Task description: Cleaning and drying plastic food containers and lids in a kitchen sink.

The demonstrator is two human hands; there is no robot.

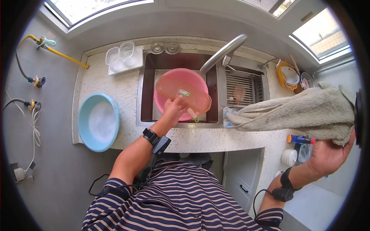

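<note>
My left hand grips the near edge of a translucent oblong plastic lid or tray bearing a small label. It lies over a pink plastic basin in the stainless steel sink. A pale strip with a green end shows by the basin's near rim. At the far right, my right hand is closed on the end of a grey-beige towel. The towel stretches left over the counter to the near edge of the small drain basin.
A blue basin with white suds stands at the counter's left. Clear containers sit on a tray behind. The faucet arches over the sink beside a metal rack. A yellow basket and white jar stand at right.
</note>
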